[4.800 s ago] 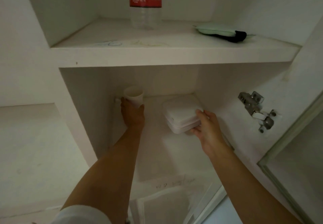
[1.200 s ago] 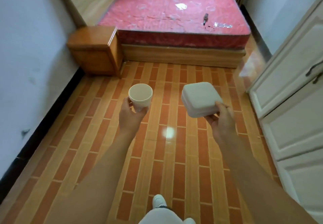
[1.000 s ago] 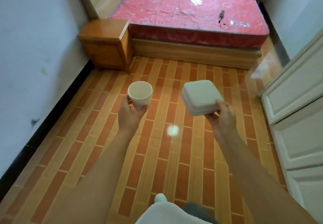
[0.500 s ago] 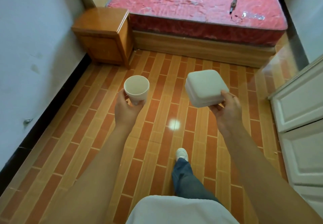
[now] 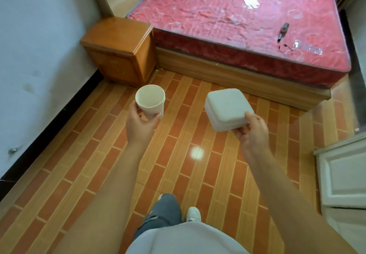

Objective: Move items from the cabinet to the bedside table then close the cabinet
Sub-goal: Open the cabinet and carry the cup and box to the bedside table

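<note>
My left hand (image 5: 141, 127) holds a white paper cup (image 5: 150, 101) upright from below, its mouth open and nothing visible inside. My right hand (image 5: 251, 133) grips the near corner of a white square lidded box (image 5: 227, 108), held level above the floor. The wooden bedside table (image 5: 120, 47) stands ahead and to the left, against the wall and beside the bed, its top bare. Both hands are well short of it, over the tiled floor. The cabinet I took these from is out of view.
A bed with a red mattress (image 5: 237, 22) fills the far side, with a small dark tool (image 5: 282, 31) and scraps on it. White cabinet doors (image 5: 344, 178) stand at the right. The left wall has a black skirting (image 5: 49, 123). My leg and shoe (image 5: 193, 214) are below.
I took the cup and box out of the cabinet, turned into the room and have walked toward the bedside table, which is now closer. Both hands keep their grips.
</note>
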